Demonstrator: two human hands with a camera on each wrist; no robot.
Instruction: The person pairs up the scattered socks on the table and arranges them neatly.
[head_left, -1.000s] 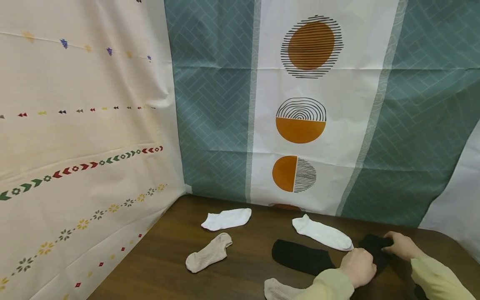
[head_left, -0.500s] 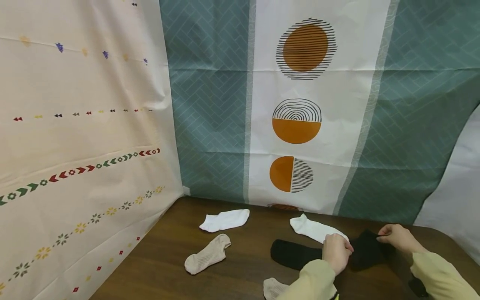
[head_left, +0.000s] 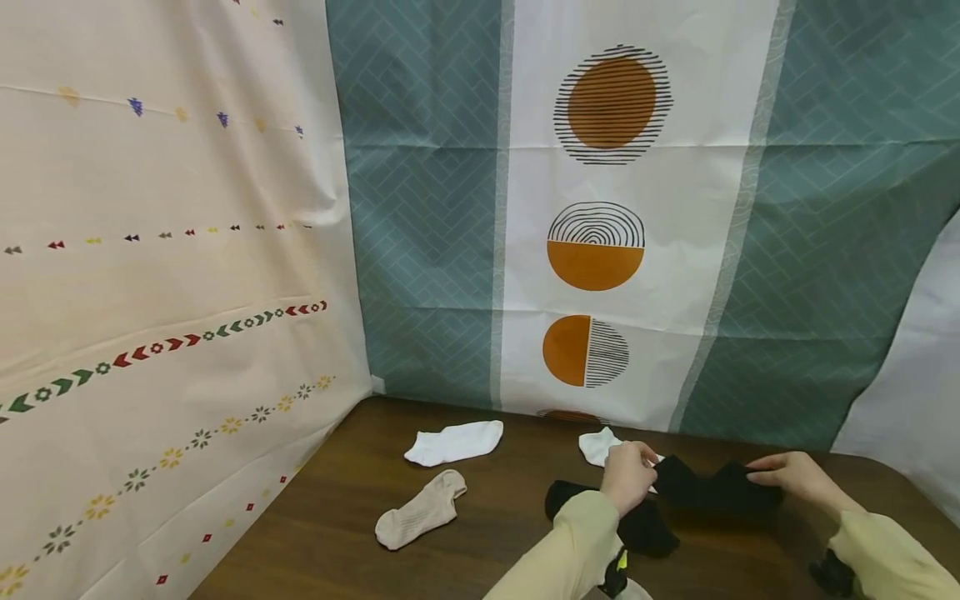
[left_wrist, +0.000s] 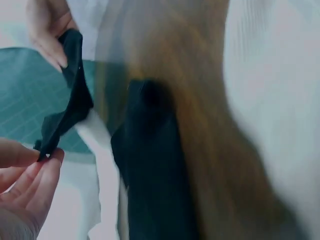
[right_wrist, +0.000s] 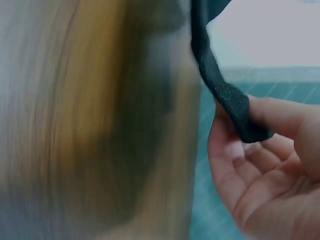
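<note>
A black sock [head_left: 712, 493] is stretched between my two hands, a little above the right part of the table. My left hand [head_left: 628, 477] pinches one end of it between thumb and fingers, plainly seen in the left wrist view. The other end is pinched by my right hand [head_left: 804, 482]; in the right wrist view the sock's edge [right_wrist: 220, 85] hangs between thumb and fingers. Below the left forearm a second black sock [head_left: 648, 533] lies on the table, partly covered by the sleeve. Behind the left hand, a white sock [head_left: 596, 446] is partly hidden.
Farther left on the brown table [head_left: 330, 525] lie another white sock [head_left: 456, 442] and a beige sock [head_left: 422, 510]. At the bottom edge a pale sock [head_left: 633, 590] is mostly hidden by the left arm. Patterned cloths [head_left: 427, 250] hang behind and at the left.
My left hand has moved left and slightly away from me, drawing the black sock out wide between both hands. The right hand stays near its place. The left forearm now covers more of the lying socks.
</note>
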